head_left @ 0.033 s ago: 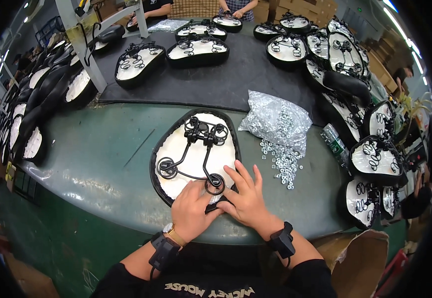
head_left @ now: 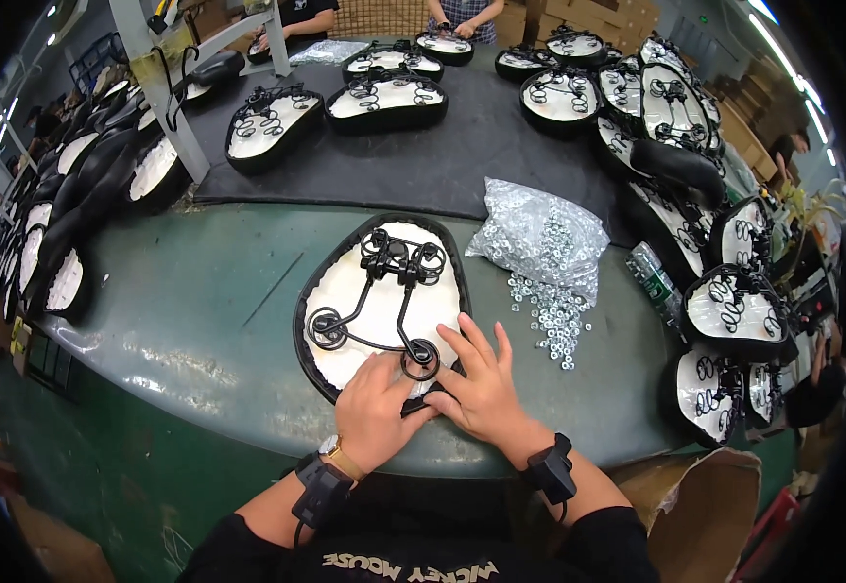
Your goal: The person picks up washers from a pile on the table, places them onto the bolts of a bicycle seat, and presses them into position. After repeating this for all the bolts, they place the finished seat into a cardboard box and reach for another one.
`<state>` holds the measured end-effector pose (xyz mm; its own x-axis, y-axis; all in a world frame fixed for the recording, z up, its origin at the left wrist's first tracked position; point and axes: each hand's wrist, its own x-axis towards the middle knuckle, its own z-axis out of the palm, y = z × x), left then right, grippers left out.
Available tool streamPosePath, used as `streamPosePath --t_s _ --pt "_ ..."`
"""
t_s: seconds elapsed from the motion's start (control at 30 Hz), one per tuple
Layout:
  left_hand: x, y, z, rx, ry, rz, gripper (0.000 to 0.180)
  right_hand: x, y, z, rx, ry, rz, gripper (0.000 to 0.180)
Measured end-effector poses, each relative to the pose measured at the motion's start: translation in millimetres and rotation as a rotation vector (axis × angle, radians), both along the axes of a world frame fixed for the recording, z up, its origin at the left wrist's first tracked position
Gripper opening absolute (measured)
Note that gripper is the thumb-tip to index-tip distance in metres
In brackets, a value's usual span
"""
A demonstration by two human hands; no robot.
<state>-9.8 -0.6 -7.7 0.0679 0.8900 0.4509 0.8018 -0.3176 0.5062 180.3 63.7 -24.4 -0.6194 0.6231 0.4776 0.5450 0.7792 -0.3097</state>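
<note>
A bicycle saddle [head_left: 357,275] lies upside down before me, with a black rim, a white underside and a black wire frame [head_left: 398,255] with coil springs. My left hand [head_left: 374,408] grips its near edge, fingers curled by the near right coil spring [head_left: 420,360]. From the other side, my right hand [head_left: 486,389] pinches the same corner with thumb and forefinger. Its other fingers stretch out over the saddle's right side. Both thumbs meet at the near rim. What lies under my fingertips is hidden.
A clear plastic bag of nuts [head_left: 539,233] lies to the right, with loose nuts [head_left: 561,325] spilling from it. Beyond are a plastic bottle [head_left: 654,277] and stacked saddles [head_left: 734,313]. More saddles [head_left: 387,100] rest on the black mat; a metal post [head_left: 155,87] stands left.
</note>
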Motion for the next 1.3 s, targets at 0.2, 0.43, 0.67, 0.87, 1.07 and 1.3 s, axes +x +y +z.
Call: streamPosePath --t_s 0.2,0.43,0.67,0.87,1.07,1.3 --pt "-0.3 -4.1 -3.0 -0.021 0.068 0.02 0.061 -7.1 -13.9 -7.5 0.072 0.053 -0.086 0.043" --pt "-2.0 -3.1 -3.4 0.016 0.069 -0.009 0.064 -11.5 -17.9 -6.0 0.043 0.068 -0.141 0.043" --pt "0.3 -0.9 -4.2 0.053 0.056 -0.003 0.063 1.1 -0.5 -6.5 0.036 -0.009 -0.023 0.041" --pt "-2.4 -3.7 -5.0 0.046 0.092 -0.011 0.065 2.4 3.2 5.0 0.066 -0.041 -0.032 0.038" --pt "0.5 -3.8 -5.5 -0.001 0.091 0.034 0.063 -3.0 -8.3 -7.3 0.052 0.079 -0.094 0.034" --pt "-5.2 -2.4 -9.0 -0.026 0.113 0.012 0.068 -10.2 -22.9 -1.6 0.053 0.113 -0.177 0.034"
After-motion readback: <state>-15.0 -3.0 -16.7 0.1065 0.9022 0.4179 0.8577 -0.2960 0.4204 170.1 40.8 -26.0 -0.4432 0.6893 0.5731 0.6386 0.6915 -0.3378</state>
